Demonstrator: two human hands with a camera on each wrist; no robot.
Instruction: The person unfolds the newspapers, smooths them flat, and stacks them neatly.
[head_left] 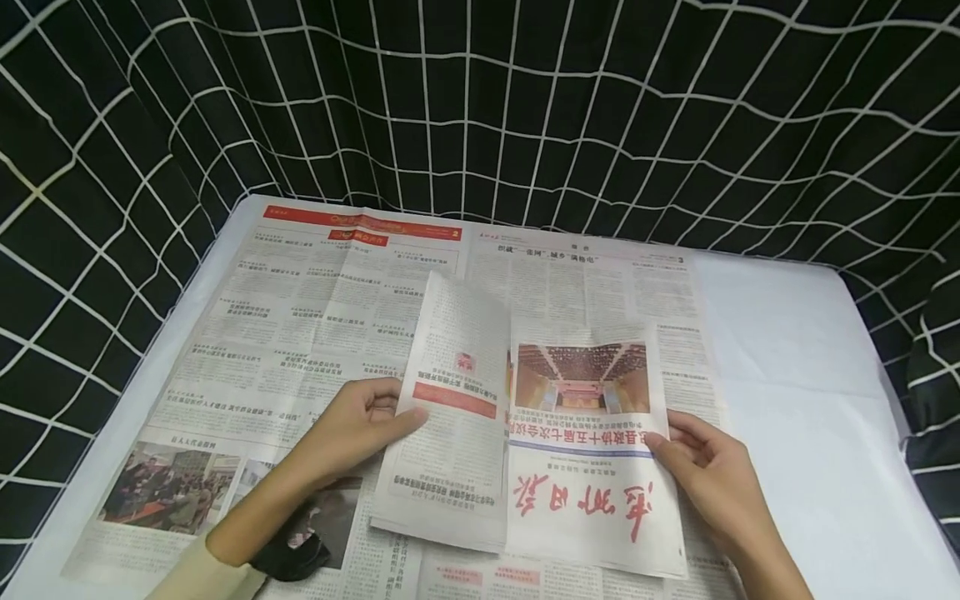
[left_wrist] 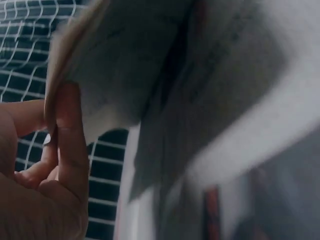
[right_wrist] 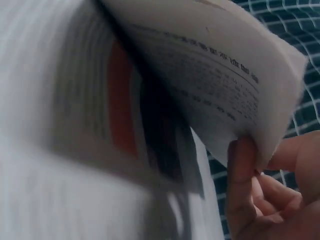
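Observation:
A folded newspaper [head_left: 585,458] is held up between both hands, with a crease down its middle and its print upside down in the head view. My left hand [head_left: 352,429] pinches its left edge between thumb and fingers. At the opposite edge, my right hand [head_left: 708,462] pinches the paper near the red headline lettering. In the left wrist view, the left hand [left_wrist: 50,170] has thumb and fingers on either side of the sheets. The right wrist view shows the right hand [right_wrist: 270,185] gripping a corner, with the layers bowed apart.
Opened newspaper sheets [head_left: 300,333] lie flat beneath the held one, on a white table [head_left: 795,358]. A black thing [head_left: 292,558] sits by the left wrist. Black curtain with a white grid [head_left: 480,108] surrounds the table.

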